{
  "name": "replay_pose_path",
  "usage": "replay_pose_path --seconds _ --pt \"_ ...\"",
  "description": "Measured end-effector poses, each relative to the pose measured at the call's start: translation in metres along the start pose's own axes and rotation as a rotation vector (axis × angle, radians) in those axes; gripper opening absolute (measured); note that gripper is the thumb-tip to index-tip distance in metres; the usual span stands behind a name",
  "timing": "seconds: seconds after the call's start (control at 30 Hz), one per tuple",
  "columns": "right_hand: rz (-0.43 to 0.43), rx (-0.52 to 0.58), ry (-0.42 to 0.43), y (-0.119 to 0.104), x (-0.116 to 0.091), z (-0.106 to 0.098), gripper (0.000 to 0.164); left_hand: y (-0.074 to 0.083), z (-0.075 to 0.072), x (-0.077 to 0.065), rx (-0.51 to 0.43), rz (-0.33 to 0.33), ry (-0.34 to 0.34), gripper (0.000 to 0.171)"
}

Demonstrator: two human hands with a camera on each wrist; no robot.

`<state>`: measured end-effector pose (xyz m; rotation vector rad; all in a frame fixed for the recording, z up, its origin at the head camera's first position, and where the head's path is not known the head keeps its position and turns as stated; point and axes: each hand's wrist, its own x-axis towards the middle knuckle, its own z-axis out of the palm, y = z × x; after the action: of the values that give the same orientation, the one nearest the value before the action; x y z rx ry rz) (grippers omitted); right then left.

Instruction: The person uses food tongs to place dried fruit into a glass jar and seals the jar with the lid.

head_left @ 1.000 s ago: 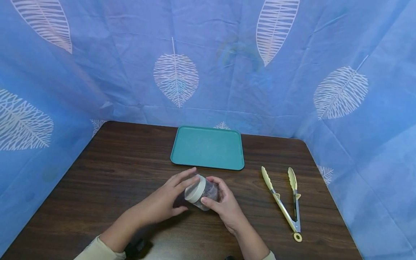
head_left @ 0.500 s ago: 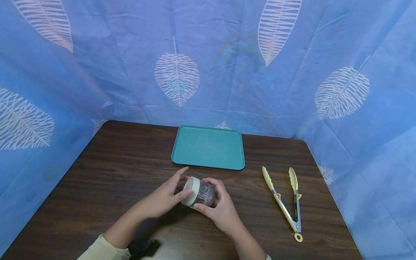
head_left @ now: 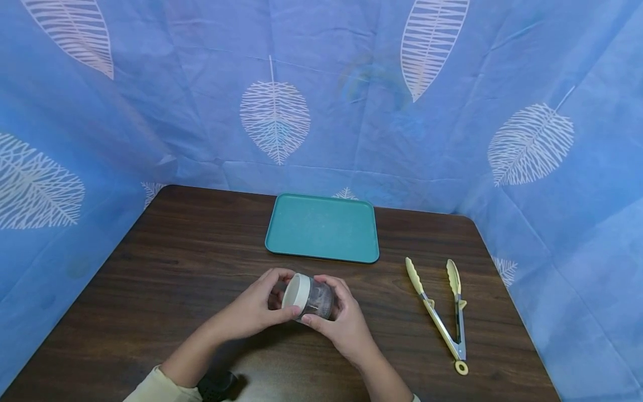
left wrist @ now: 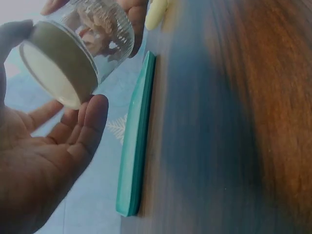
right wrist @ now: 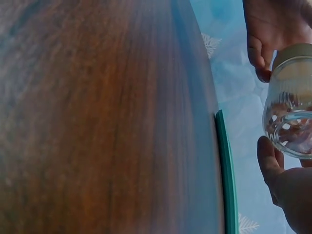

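A clear ribbed jar with a whitish lid is held tilted above the table, its lid facing left. My right hand grips the jar's body, thumb in front and fingers behind. At the lid, my left hand curls round the edge. In the left wrist view the thumb is on one side of the lid and fingertips are at the opposite rim. Brownish shapes show through the jar wall. The right wrist view catches the jar between both hands, cut off by the frame edge.
A green tray lies at the back of the dark wooden table. Tongs with pale yellow tips rest spread on the right. Blue cloth with white leaf prints hangs behind. A small black object is by the left wrist.
My left hand has come in from above the lid to close its thumb and fingers round it. The jar has turned slightly and shifted a little left in my right hand.
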<state>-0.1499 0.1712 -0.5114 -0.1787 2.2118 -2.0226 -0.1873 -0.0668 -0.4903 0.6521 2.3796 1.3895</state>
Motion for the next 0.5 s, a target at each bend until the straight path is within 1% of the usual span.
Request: replay_pose_path --seconds 0.1,0.2,0.33,0.43,0.5 --pt "0.018 0.057 -0.022 0.003 0.000 -0.003 0.073 -0.001 -0.002 0.001 0.005 0.057 -0.004 0.074" --pt "0.033 0.140 -0.058 0.006 0.000 -0.006 0.074 -0.001 -0.004 0.002 0.016 0.125 -0.016 0.077" --pt "0.051 0.226 -0.091 0.007 0.000 -0.009 0.075 0.001 -0.009 0.006 0.038 0.214 -0.044 0.080" --pt "0.064 0.251 -0.100 0.008 0.000 -0.010 0.075 0.003 -0.013 0.007 0.024 0.244 -0.085 0.083" --pt "0.071 0.256 -0.112 0.008 0.000 -0.011 0.075 0.004 -0.016 0.007 0.016 0.244 -0.109 0.084"
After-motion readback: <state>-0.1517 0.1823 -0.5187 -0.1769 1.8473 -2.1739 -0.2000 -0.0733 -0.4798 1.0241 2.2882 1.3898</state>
